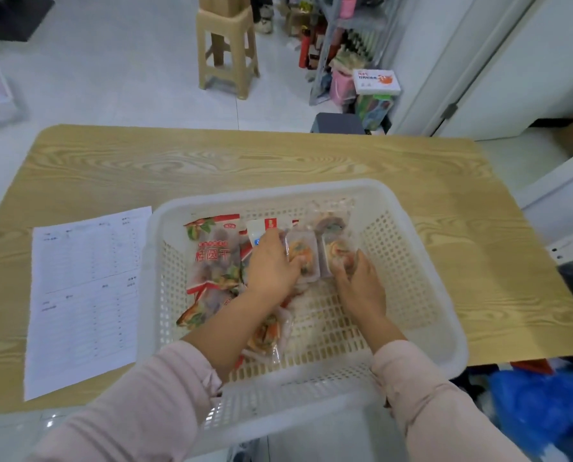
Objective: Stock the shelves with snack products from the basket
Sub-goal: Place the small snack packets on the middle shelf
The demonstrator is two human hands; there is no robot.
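A white perforated plastic basket (421,261) sits on the wooden table. Inside it lie a red-and-clear snack bag (211,248), more bags under my left forearm, and two clear snack trays side by side. My left hand (271,265) grips the left clear tray (303,251). My right hand (358,281) holds the right clear tray (336,250), fingers curled round its near end. Both hands are inside the basket. A small white-and-red packet (261,228) pokes out behind my left hand.
A printed paper sheet (85,295) lies on the table (278,161) left of the basket. Beyond the table stand a beige plastic stool (226,51) and a cluttered shelf rack (341,51). A blue bag (541,405) sits low on the right.
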